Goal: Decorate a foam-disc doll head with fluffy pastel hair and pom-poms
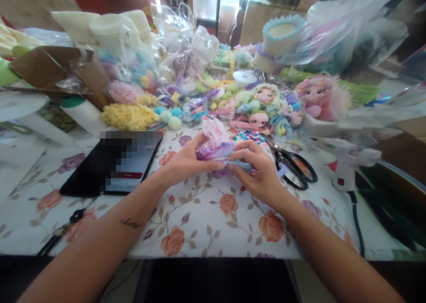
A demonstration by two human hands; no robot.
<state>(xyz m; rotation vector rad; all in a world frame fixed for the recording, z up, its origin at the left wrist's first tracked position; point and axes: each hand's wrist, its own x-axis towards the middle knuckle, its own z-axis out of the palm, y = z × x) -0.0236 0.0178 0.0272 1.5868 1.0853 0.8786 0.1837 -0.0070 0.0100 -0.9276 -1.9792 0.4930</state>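
Note:
My left hand (191, 160) is closed around a soft pink, lilac and blue fabric bundle (214, 151), with pale pink, hair-like fluff at its top. On the bundle's right side, my right hand (254, 167) pinches the bluish fabric between thumb and fingers. The bundle is held just above the flowered tablecloth (206, 218); its underside is partly hidden by my fingers. Shiny sequins (251, 137) lie just behind my right hand. Black-handled scissors (294, 163) rest to the right of that hand.
Two dark phones or tablets (83, 170) lie at the left. A white glue gun (342, 165) with a cord stands at the right. Behind are yellow yarn (129, 116), pompoms (171, 116), doll heads (258, 119), a ribbon spool (245, 76), plastic bags and a cardboard box (63, 70).

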